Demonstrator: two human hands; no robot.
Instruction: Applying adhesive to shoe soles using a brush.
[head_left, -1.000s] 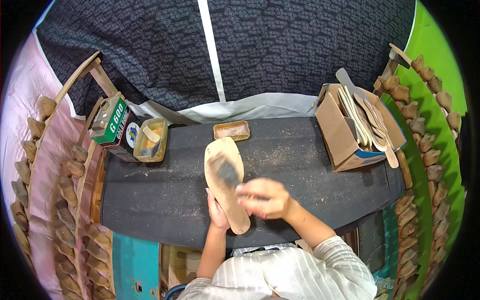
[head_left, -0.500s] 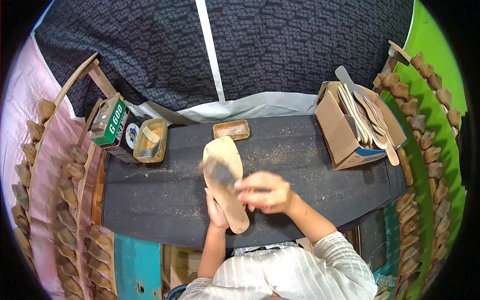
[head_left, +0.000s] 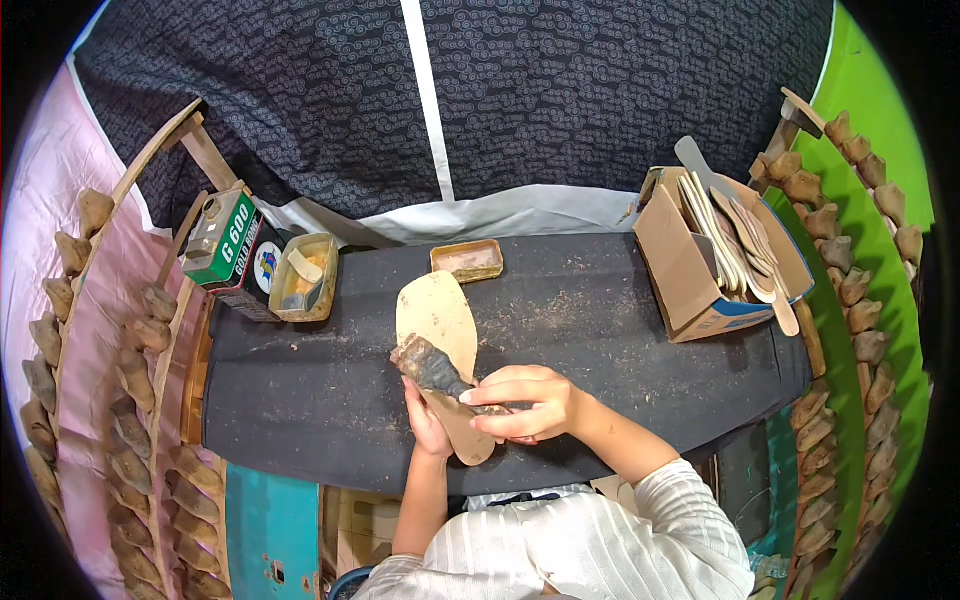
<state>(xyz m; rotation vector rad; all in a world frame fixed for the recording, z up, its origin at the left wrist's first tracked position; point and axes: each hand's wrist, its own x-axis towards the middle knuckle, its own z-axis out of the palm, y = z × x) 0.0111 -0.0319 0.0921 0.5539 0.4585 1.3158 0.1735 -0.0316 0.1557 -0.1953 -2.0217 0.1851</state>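
Note:
A tan, sole-shaped piece (head_left: 440, 312), like a shoe insole, is tilted over the dark table with its broad end pointing away from me. My left hand (head_left: 428, 428) grips its left edge near the middle, fingers partly hidden beneath it. Over the narrower waist of the sole lies a brush (head_left: 430, 366) with worn brown bristles and a dark wrapped neck, the bristles toward the left edge. My right hand (head_left: 532, 402) is closed round the brush's handle, which is mostly covered by the fingers.
A green and black can (head_left: 228, 245) and a yellowish tub (head_left: 322, 308) with a flat scraper stand at the left. Beyond the sole sits a shallow tray (head_left: 467, 275). At right, a cardboard box (head_left: 665, 270) holds several soles. Racks of wooden shoe lasts (head_left: 855, 285) flank the table.
The brush has moved down along the sole toward its middle and no longer looks blurred. The sole's broad end has shifted slightly left.

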